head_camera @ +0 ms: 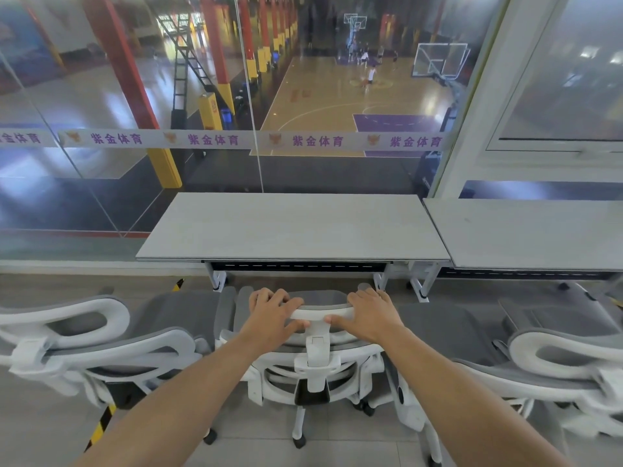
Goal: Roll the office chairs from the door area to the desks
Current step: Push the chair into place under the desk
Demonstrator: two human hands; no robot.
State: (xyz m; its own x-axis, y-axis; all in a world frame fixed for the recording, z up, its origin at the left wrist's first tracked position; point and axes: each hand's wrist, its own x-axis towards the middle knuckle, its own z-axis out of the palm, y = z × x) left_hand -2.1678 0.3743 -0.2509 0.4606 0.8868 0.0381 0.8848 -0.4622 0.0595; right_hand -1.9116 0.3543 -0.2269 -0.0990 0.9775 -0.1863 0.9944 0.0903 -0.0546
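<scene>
A: We have left hand [274, 313] and right hand [371, 315] curled over the headrest [320, 311] of the chair [313, 362]; it sits just short of the desk [296, 227], centred.
B: Risks?
A: If we push skewed, it clips left neighbour [101, 335], right neighbour [556, 348] or the desk edge. Curved white plastic frame, grey mesh.

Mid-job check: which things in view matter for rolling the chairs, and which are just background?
Job: middle chair, gripped at its headrest by left hand and right hand; left chair; right chair; desk ahead; right desk.
Just there: glass wall; banner strip; striped floor tape.
</scene>
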